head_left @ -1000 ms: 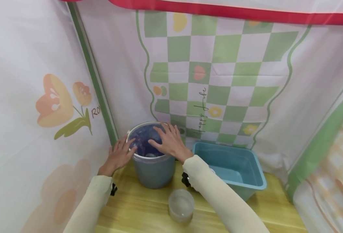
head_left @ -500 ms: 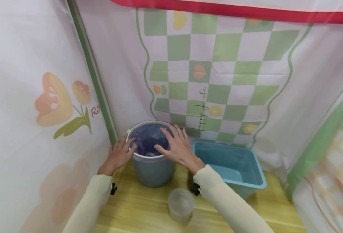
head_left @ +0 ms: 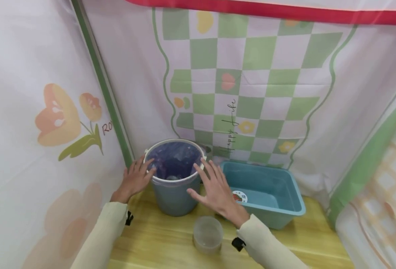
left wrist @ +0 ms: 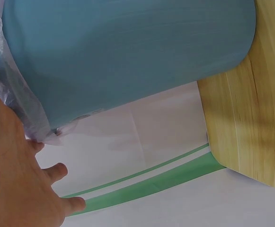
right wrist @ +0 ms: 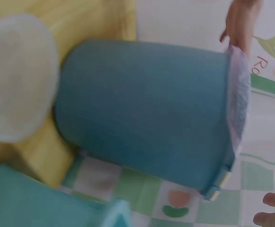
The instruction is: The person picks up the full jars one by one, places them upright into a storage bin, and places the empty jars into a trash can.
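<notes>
A blue-grey bucket (head_left: 175, 198) with a white rim stands upright at the back left of the table, lined with a thin purple plastic bag (head_left: 174, 158) folded over the edge. My left hand (head_left: 134, 181) rests at the bucket's left rim, fingers spread and fairly straight. In the left wrist view the bag's overhang (left wrist: 26, 101) lies beside that hand. My right hand (head_left: 216, 190) is off the bucket's right side with fingers spread, holding nothing. At the right wrist view's edge only some fingertips (right wrist: 272, 201) show. Something small and clear sits at the bottom of the bag, hard to make out.
A round translucent tub (head_left: 208, 234) stands on the wooden table (head_left: 157, 243) in front of the bucket. To the right is a teal rectangular basin (head_left: 275, 216) with a round sticker. Patterned curtains (head_left: 258, 78) hang behind and at both sides.
My right hand has moved right and toward me, from over the bucket's rim to beside it, uncovering the right rim. My left hand has stayed at the left rim.
</notes>
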The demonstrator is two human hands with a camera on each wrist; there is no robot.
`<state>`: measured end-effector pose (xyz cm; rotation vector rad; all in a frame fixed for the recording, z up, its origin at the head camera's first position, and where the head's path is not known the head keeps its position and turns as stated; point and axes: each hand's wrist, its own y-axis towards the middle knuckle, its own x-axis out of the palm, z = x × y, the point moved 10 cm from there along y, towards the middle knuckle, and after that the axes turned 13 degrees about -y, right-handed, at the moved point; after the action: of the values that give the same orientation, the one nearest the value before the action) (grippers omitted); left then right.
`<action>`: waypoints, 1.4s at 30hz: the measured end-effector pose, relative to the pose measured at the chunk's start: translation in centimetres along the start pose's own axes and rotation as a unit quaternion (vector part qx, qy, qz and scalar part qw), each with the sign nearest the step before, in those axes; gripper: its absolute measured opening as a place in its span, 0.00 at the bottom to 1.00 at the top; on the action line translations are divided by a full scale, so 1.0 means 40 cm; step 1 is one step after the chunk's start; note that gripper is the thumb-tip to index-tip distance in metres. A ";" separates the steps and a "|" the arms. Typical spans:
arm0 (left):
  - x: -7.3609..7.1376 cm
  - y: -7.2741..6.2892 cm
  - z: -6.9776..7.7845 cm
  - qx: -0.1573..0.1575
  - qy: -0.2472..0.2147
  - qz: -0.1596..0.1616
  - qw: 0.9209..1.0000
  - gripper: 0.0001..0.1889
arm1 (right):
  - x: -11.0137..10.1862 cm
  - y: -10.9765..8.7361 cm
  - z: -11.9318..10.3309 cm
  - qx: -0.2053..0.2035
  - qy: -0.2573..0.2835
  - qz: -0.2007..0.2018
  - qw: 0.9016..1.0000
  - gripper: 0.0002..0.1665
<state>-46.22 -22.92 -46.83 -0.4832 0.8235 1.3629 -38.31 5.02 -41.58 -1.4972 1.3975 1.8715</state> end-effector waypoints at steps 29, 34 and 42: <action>0.002 0.005 -0.031 -0.018 0.000 -0.009 1.000 0.38 | 0.218 -0.325 -0.026 -0.035 0.015 0.119 0.992 0.52; 0.007 0.014 -0.042 -0.017 0.002 -0.011 1.000 0.40 | 0.257 -0.357 -0.006 -0.021 0.011 0.107 0.994 0.49; 0.015 0.011 -0.027 -0.008 0.004 -0.007 1.000 0.41 | 0.334 -0.404 0.035 0.028 0.024 0.086 0.996 0.50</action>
<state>-46.89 -23.25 -47.90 -0.5068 0.8154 1.3554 -31.60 9.59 -60.95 -1.4457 1.6336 1.8886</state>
